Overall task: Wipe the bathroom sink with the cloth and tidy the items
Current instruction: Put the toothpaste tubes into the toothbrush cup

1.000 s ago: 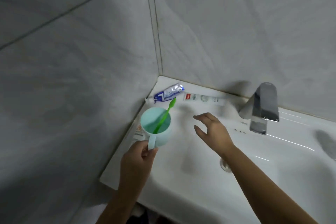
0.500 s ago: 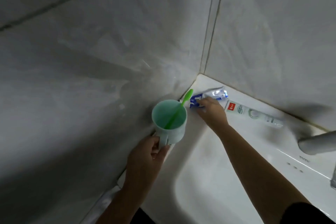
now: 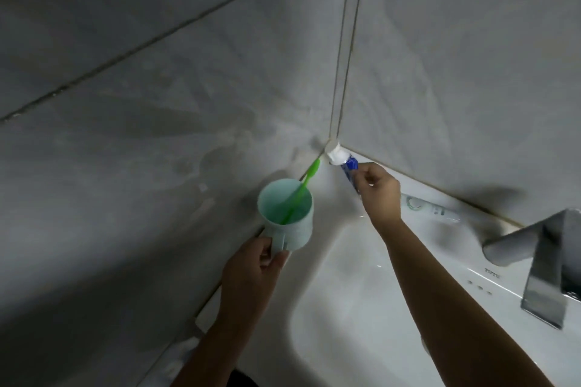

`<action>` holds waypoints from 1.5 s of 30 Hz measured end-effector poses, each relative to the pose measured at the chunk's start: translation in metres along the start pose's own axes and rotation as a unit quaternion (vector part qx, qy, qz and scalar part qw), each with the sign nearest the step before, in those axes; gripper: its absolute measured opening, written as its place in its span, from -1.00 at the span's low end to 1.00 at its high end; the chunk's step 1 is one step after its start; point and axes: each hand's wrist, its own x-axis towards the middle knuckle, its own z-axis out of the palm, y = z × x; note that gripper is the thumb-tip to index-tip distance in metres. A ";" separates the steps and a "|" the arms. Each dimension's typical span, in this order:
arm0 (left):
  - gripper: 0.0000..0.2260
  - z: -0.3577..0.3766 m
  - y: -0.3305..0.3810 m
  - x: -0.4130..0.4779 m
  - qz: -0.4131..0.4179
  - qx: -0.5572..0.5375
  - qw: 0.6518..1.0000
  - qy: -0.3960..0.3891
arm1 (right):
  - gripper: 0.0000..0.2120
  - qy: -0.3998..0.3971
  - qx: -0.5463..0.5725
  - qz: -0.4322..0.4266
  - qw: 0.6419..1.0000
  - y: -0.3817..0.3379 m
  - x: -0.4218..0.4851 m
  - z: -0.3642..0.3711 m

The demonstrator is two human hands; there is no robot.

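My left hand (image 3: 251,273) grips the handle of a pale green cup (image 3: 287,217) held above the sink's left rim; a green toothbrush (image 3: 82,185) leans inside it with its head sticking out toward the corner. My right hand (image 3: 379,195) is closed on a blue and white toothpaste tube (image 3: 344,162), lifted off the ledge with its white cap end up near the wall corner. A second, white tube (image 3: 430,207) lies flat on the back ledge of the white sink (image 3: 345,292). No cloth is in view.
A chrome faucet (image 3: 547,258) stands at the right on the back ledge. Grey tiled walls meet in a corner right behind the held tube. The basin opens below my right forearm.
My right hand reached to the corner, closed on the blue tube and lifted it off the ledge. The cup in my left hand stayed about where it was. The view shifted left.
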 end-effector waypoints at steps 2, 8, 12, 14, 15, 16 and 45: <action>-0.90 0.001 0.005 -0.001 0.009 -0.002 1.000 -0.001 | -0.87 0.014 0.080 0.024 0.996 -0.012 -0.005 -0.020; -0.66 0.013 0.026 -0.002 0.048 0.007 0.999 -0.004 | -0.82 0.050 0.232 0.042 0.971 -0.053 -0.027 -0.083; -0.53 0.024 0.044 -0.008 0.066 -0.027 0.997 -0.020 | -0.86 0.062 0.283 0.015 0.957 -0.080 -0.048 -0.118; -0.52 0.029 0.053 -0.011 0.070 -0.041 0.997 -0.021 | -0.88 0.066 0.300 0.004 0.952 -0.090 -0.058 -0.131; -0.53 0.031 0.057 -0.013 0.069 -0.049 0.996 -0.027 | -0.89 0.067 0.312 0.000 0.948 -0.094 -0.062 -0.135; -0.55 0.034 0.060 -0.015 0.066 -0.054 0.996 -0.031 | -0.89 0.066 0.325 -0.002 0.944 -0.097 -0.065 -0.138; -0.90 0.040 0.080 -0.009 0.143 -0.046 0.989 -0.010 | -0.78 0.031 0.166 0.039 0.985 -0.063 -0.070 -0.071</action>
